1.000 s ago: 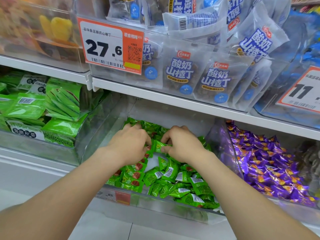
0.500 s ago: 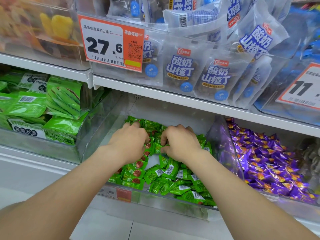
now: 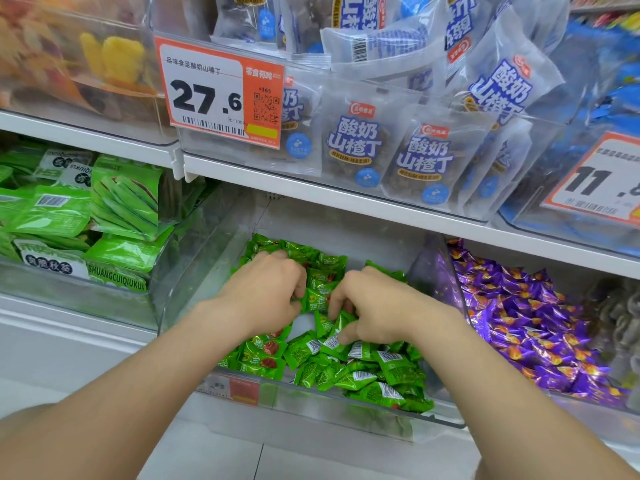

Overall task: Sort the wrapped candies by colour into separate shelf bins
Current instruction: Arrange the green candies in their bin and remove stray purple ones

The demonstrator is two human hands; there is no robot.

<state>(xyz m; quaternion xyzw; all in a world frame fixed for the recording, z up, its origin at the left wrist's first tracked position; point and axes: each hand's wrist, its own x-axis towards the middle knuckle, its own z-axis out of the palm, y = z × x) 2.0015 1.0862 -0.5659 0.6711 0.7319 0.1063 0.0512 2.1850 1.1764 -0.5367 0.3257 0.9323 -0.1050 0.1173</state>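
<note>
Many green candies [image 3: 346, 372] are piled in the clear middle bin [image 3: 194, 296], right under both hands. Some are pinched by the curled fingers of the left hand [image 3: 266, 292] and the right hand [image 3: 377, 306]. Purple candies [image 3: 519, 323] are kept past the right wall [image 3: 453, 282], nearer the right hand. Open room is left above, under the shelf [image 3: 346, 202].

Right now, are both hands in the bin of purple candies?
No, the left hand and right hand are both in the green candies; the purple candies lie in the bin beside.
</note>
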